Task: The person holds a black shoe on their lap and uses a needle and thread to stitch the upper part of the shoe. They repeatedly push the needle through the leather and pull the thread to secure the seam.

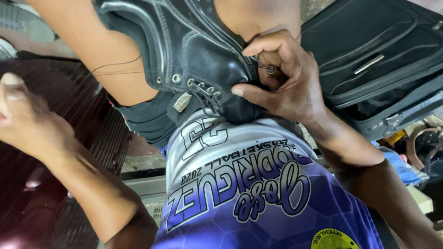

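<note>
Right hand [281, 76] curled, pinching what looks like a needle [267, 69] against black shoe [198, 50], shoe at centre on lap; left hand [20, 115] far left, loosely closed, apparently empty

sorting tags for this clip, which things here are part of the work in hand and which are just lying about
In hand: black leather shoe; thread; small tool pinched in right hand; left hand, pulled out to the side.

Lying about: black suitcase; blue cloth; dark red slatted surface.
</note>
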